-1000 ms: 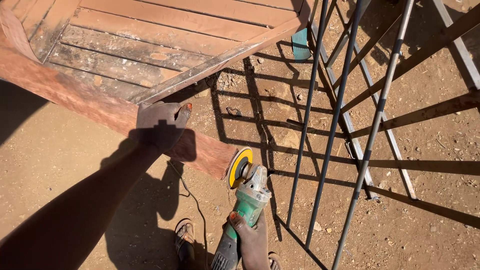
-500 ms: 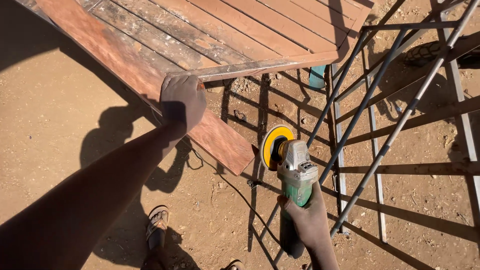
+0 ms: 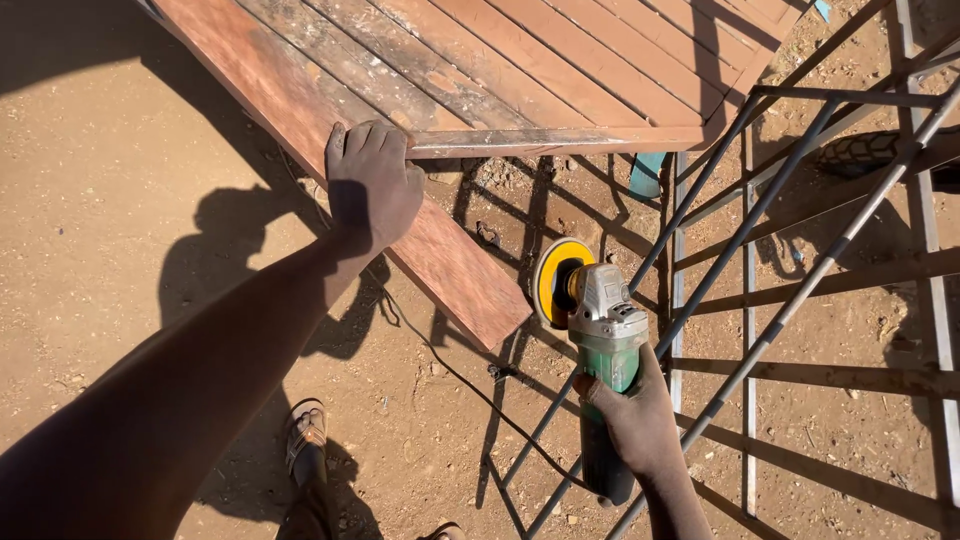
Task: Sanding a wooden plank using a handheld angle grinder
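Note:
My left hand point(image 3: 372, 180) lies palm down on the long reddish-brown side board point(image 3: 440, 260) of a slatted wooden frame point(image 3: 540, 70), fingers curled over its far edge. My right hand point(image 3: 640, 425) grips the green body of an angle grinder point(image 3: 605, 340). Its yellow sanding disc point(image 3: 550, 280) stands on edge just right of the board's cut end, close to it; I cannot tell whether they touch. The grinder's black cord point(image 3: 450, 370) trails over the dirt under the board.
A grey metal frame of thin bars point(image 3: 745, 250) leans across the right side, close to the grinder. Sandy dirt ground point(image 3: 120, 200) lies all round. My sandalled foot point(image 3: 305, 430) is at the bottom. A tyre point(image 3: 870, 150) lies far right.
The view has swung, so the board now runs higher in the frame. My left hand has stayed on the board. The grinder has stayed by the board's cut end.

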